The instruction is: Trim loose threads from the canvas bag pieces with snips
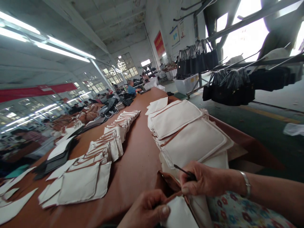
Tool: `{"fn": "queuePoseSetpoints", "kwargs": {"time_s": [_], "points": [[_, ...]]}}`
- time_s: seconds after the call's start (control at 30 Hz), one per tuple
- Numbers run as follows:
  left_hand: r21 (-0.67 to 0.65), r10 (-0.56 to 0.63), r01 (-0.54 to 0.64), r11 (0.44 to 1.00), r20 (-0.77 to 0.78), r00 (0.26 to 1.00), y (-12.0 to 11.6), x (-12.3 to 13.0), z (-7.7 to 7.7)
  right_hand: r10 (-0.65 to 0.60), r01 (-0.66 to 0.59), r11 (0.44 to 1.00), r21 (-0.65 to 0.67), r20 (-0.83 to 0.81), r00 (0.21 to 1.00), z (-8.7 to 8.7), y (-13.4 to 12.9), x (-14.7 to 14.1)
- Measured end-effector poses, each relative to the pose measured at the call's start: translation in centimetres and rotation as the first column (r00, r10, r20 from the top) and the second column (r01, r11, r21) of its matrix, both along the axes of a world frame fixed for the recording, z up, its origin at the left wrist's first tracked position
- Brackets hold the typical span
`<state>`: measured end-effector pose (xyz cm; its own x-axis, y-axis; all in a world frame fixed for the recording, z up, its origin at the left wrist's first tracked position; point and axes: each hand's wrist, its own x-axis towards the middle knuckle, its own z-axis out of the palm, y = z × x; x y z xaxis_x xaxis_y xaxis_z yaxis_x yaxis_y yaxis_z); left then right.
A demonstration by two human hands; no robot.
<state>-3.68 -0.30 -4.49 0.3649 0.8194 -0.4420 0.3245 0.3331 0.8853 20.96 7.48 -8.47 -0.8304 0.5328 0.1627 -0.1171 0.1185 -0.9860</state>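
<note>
At the bottom centre, my left hand (pixel 148 207) pinches the edge of a white piece with brown trim (pixel 181 213). My right hand (pixel 205 179) is closed around the dark handle of a small pointed tool (pixel 184 170), its thin tip pointing up and left. The thumb and finger of that hand also meet the top edge of the same white piece. Just beyond lies a pile of white panels (pixel 190 142) with brown edging. Left of it, overlapping white pouches (pixel 80 183) run in a row along the brown table (pixel 135 171).
Dark panels (pixel 55 163) and brown bundles lie along the table's left side. Black bags (pixel 229 90) hang from a metal rack at the right, near a white bin (pixel 186 85). A person in blue (pixel 131 88) sits at the far end.
</note>
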Motion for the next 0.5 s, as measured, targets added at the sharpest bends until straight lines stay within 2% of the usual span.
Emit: {"fn": "queuePoseSetpoints", "kwargs": {"time_s": [0.07, 0.13, 0.17, 0.23, 0.27, 0.3, 0.4, 0.43, 0.5], "points": [[-0.002, -0.064, 0.064, 0.998, -0.071, 0.995, -0.4, -1.3, 0.6, 0.0, -0.001, 1.0, 0.032, 0.021, 1.0, -0.6, 0.6, 0.4], [0.042, -0.079, 0.088, 0.995, -0.167, 0.983, -0.8, -1.9, 1.3, 0.004, -0.015, 0.989, 0.15, 0.077, 0.997, -0.7, 1.4, 0.6], [0.08, -0.071, 0.091, 0.993, -0.218, 0.973, -0.9, -1.8, 1.7, -0.024, -0.004, 0.967, 0.256, 0.106, 0.994, -0.4, 1.7, 0.7], [0.192, -0.056, 0.119, 0.974, -0.308, 0.95, -1.0, -1.0, 2.5, -0.12, 0.054, 0.875, 0.482, 0.108, 0.987, 1.0, 2.1, 0.5], [0.248, -0.055, 0.146, 0.958, -0.342, 0.938, -0.9, -0.2, 2.9, -0.16, 0.092, 0.829, 0.551, 0.077, 0.984, 2.0, 2.0, 0.1], [0.301, -0.047, 0.166, 0.939, -0.366, 0.93, -0.7, 0.6, 3.3, -0.165, 0.114, 0.808, 0.578, 0.036, 0.986, 3.2, 1.8, -0.3], [0.389, 0.003, 0.16, 0.907, -0.386, 0.922, -0.1, 3.0, 4.4, -0.017, 0.03, 0.86, 0.51, -0.029, 0.999, 5.9, 0.4, -2.2], [0.386, 0.035, 0.117, 0.915, -0.364, 0.931, 0.0, 3.4, 4.7, 0.011, -0.006, 0.874, 0.486, -0.007, 1.0, 6.3, -0.1, -2.8], [0.333, 0.057, 0.039, 0.942, -0.275, 0.96, -0.1, 3.4, 4.6, 0.002, -0.042, 0.891, 0.452, 0.088, 0.996, 5.9, -0.7, -3.8]]}}
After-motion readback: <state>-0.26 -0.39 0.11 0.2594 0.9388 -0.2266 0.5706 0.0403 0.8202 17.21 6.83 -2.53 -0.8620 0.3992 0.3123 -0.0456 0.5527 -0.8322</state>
